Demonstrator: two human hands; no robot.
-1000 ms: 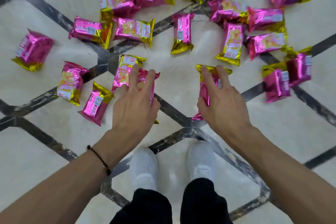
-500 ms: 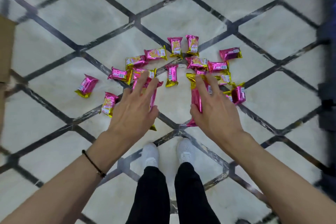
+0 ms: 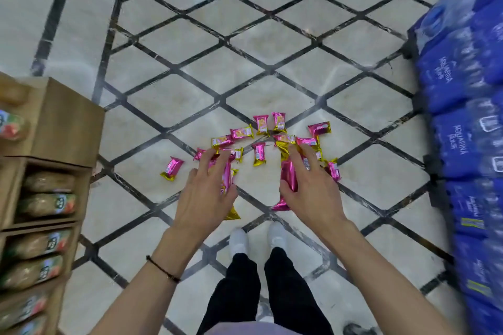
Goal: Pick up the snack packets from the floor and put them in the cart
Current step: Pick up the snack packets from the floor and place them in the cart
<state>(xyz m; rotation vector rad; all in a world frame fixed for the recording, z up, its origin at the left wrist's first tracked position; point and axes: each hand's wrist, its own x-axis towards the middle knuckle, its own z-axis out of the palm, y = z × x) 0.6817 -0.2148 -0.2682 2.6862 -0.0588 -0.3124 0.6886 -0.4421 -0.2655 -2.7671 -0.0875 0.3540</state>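
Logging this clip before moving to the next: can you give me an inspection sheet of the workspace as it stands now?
Surface: pale tiled floor with dark diamond lines.
Job's things: loose packets, pink and gold, clustered on the floor; one stray packet lies apart to the left; no cart identifiable.
Clutter: nothing seen.
Grippers: left hand grips the left packets; right hand grips the right packet.
Cables: nothing seen.
Surroundings: cardboard shelf unit with packaged goods at left; blue wrapped bottle packs at right; both blurred.
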